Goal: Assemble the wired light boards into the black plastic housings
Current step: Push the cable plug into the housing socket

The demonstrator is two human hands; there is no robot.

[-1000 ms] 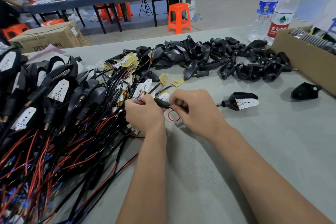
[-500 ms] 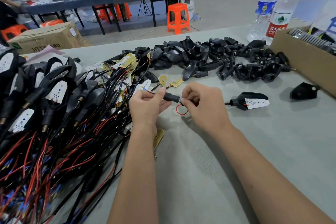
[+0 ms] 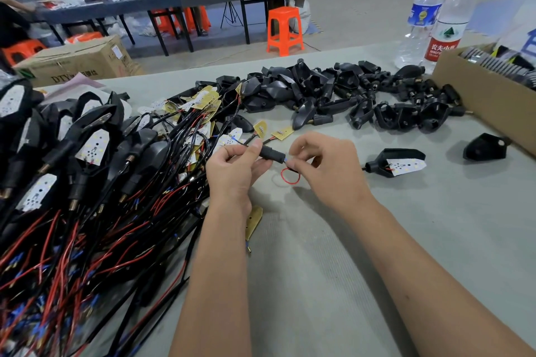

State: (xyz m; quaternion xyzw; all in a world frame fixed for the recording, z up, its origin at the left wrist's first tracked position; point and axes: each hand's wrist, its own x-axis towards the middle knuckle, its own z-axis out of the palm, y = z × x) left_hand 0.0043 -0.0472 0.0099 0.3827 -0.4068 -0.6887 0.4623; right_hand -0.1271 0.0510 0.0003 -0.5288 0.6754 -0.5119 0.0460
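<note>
Hands met at centre frame; left hand (image 3: 232,165) pinched the black connector sleeve (image 3: 271,153) with curled fingers; right hand (image 3: 324,165) nipped its red wire (image 3: 290,176), fingertips closed.

Grey table (image 3: 377,240) — housings (image 3: 333,90), wired boards (image 3: 87,182)

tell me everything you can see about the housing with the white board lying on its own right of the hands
The assembled housing is a black, plastic-looking scoop with a round stem pointing left toward the right hand. A white light board dotted with small LEDs sits in its open face, a bit of red wire showing at the narrow end. It lies flat on the grey table, touched by nothing else.
</note>
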